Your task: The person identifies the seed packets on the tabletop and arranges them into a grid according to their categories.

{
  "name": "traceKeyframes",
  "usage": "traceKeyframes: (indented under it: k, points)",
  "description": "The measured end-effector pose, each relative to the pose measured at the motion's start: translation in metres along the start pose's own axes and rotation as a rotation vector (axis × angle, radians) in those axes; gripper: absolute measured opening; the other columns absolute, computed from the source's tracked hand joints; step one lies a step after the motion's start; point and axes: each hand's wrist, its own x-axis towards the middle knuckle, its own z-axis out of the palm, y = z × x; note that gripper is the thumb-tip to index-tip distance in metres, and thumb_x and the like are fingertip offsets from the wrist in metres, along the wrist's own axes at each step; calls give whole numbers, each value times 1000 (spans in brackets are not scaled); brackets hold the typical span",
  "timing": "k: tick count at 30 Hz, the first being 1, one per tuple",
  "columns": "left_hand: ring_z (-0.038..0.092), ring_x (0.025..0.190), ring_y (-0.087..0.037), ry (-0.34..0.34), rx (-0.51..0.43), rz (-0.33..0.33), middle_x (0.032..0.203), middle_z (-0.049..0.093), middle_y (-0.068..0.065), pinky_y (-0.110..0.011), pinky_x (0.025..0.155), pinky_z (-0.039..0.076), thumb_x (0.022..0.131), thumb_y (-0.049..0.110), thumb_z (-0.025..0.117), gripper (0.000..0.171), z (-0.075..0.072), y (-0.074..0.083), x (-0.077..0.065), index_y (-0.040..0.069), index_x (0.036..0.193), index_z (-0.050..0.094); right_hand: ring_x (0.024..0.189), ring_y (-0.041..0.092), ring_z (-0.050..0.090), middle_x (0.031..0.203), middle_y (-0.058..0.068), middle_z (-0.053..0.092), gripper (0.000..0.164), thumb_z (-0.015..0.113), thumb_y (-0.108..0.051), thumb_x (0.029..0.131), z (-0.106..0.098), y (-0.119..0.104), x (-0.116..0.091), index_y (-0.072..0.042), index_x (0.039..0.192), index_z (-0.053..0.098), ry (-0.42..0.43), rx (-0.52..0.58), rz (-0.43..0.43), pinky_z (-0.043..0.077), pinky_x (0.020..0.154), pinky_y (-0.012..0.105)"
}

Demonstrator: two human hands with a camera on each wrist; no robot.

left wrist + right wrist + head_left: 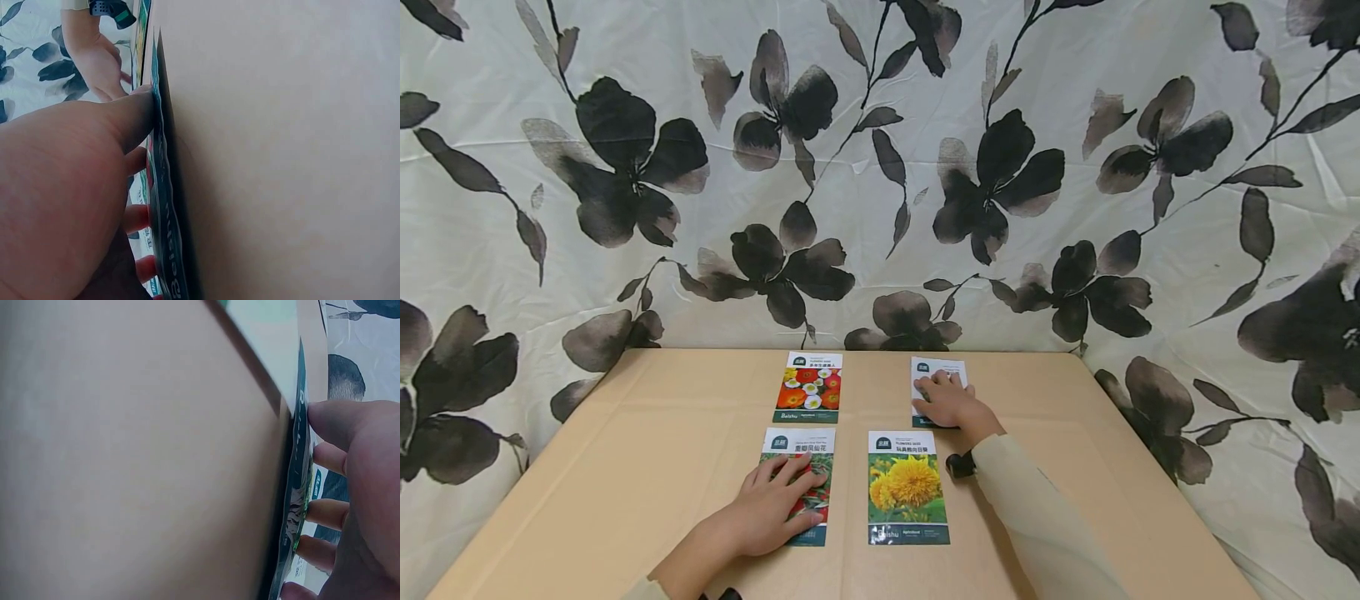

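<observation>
Four flower seed packets are too many to number singly, so several lie in two columns on the table. My left hand (767,510) rests on the near left seed packet (815,443), fingers spread over its red flower picture. The left wrist view shows the thumb and fingertips touching this packet's face, its dark lower band (167,231) edge-on. Across at the far right, my right hand (958,408) lies on another seed packet (942,365), covering most of its picture. Its fingertips touch the packet (292,500) in the right wrist view.
A yellow-flower seed packet (908,490) lies near right, below the right hand. Another with red, orange and white flowers (808,388) lies far left. They share a light wooden table (625,458). Behind it hangs a white cloth (865,267) with dark flowers.
</observation>
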Motion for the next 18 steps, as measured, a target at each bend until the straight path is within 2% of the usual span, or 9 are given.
traceKeyframes:
  k: [18]
  points:
    - [31, 145, -45, -16, 19, -8, 160, 41, -10, -75, 112, 26, 94, 58, 65, 59, 0, 1, 2, 27, 144, 57, 144, 41, 32, 159, 14, 38, 56, 50, -51, 105, 0, -3, 0, -28, 155, 44, 0, 2, 6, 25, 114, 71]
